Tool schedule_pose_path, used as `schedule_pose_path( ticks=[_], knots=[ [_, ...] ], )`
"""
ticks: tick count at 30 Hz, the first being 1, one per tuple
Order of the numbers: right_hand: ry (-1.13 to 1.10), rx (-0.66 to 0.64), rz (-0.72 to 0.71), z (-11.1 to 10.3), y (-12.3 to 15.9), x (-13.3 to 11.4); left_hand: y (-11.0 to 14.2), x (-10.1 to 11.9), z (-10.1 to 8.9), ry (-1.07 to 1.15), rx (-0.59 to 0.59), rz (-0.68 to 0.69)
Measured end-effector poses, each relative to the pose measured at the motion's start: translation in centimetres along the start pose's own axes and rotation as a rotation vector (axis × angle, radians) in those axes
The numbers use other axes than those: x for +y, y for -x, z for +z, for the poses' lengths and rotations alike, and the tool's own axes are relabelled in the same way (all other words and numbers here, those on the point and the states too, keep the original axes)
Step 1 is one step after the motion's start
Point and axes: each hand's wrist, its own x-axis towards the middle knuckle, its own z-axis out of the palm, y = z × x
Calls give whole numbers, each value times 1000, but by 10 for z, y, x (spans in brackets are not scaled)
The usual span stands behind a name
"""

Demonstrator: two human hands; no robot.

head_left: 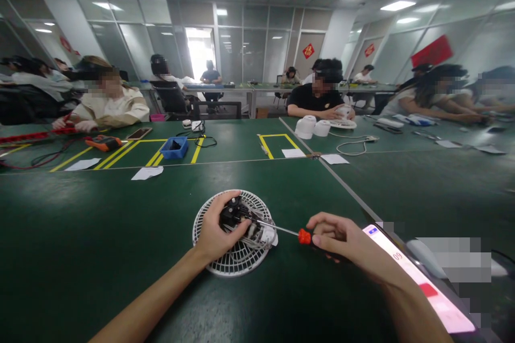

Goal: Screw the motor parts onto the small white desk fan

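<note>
On the green table (100, 236) at my six o'clock, my left hand (213, 233) clamps the light, brittle-looking white fan grille (237, 262) by its black motor (231, 214), while my right hand (338, 236), at three o'clock, grips the screwdriver (281, 230).

A dark green counter (100, 257) carries a round white fan grille (235, 233) lying flat near its front edge. A phone (418, 278) with a lit screen lies at the right. Farther back, yellow tape lines (277, 144) mark boxes; a blue tray (174, 148), paper slips (147, 172) and white cylinders (306, 126) rest there.
</note>
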Motion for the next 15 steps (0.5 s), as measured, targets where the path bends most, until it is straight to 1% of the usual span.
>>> schedule_pose_path(
  ticks=[2,4,7,9,11,15],
  knots=[
    [27,45,-47,-1,0,-1,1,-1,0,-3,-3,-4],
    [61,61,-67,0,1,-3,1,-3,1,-7,-7,-16],
    [146,25,-34,3,5,-9,3,-5,1,-13,-13,-17],
    [191,31,-15,4,8,-11,4,-6,2,-13,-15,-7],
    [151,29,34,5,11,-11,5,-7,2,-11,-21,-1],
    [25,-102,194,6,14,-9,5,-5,1,-10,-25,5]
  ],
)
